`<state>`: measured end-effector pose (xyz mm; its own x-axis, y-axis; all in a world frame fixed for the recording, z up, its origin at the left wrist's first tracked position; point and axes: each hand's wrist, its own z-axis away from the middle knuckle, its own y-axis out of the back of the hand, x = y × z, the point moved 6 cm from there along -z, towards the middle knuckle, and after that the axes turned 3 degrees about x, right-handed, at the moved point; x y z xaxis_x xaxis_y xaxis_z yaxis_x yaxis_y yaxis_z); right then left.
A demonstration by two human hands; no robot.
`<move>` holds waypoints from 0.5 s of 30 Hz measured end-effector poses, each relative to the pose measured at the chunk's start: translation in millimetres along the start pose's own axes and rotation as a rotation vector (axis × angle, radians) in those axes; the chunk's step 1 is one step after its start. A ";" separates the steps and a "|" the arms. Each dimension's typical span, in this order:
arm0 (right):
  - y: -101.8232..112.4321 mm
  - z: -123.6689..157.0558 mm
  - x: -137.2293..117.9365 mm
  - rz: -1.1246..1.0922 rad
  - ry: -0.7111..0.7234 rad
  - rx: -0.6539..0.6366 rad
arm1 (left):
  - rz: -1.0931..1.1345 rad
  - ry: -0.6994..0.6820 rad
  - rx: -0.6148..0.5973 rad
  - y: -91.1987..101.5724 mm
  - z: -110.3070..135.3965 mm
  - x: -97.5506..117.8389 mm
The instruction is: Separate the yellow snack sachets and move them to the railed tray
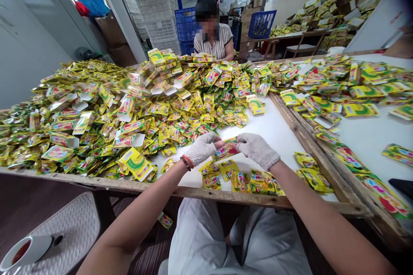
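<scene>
Both my hands wear white fingerless gloves and meet over the white tabletop [274, 129]. Between them is a small yellow printed box [226, 149]. My left hand [203, 149] grips its left end with the fingertips, while my right hand [256, 148] pinches the right end. Whether the box's flaps are closed is hidden by my fingers. Just below, several small yellow sachets [240, 181] lie near the table's front edge. More sachets [311, 172] rest to the right, by the wooden divider. A loose yellow box [255, 105] lies beyond my right hand.
A large heap of sachets and boxes [129, 111] covers the left and back. A wooden divider [300, 137] separates the right section, where more boxes [359, 109] lie. Across the table sits a person [214, 38]. A cup [27, 251] stands on a stool [72, 227] at lower left.
</scene>
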<state>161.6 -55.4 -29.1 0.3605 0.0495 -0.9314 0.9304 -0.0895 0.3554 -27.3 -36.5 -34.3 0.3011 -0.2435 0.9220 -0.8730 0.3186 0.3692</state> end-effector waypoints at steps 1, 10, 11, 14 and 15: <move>15.7 -1.2 2.6 -0.101 -0.030 0.067 | -0.010 -0.012 0.039 7.3 -2.1 0.5; 67.2 10.8 12.8 -0.598 -0.103 0.198 | -0.577 0.010 0.436 74.6 -48.6 -13.0; 44.2 14.6 11.0 -0.417 -0.118 0.030 | -0.612 0.013 0.434 72.4 -54.3 -12.2; -15.2 26.9 9.4 0.112 -0.013 -0.317 | -0.695 0.035 0.401 61.0 -62.6 -10.2; -28.4 29.4 9.1 0.264 0.060 -0.379 | -0.710 0.038 0.388 57.2 -61.8 -9.8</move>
<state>136.6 -81.7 -49.9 0.5808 0.1320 -0.8032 0.7608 0.2628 0.5934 -56.5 40.8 -15.0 0.8402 -0.2348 0.4889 -0.5376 -0.2422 0.8077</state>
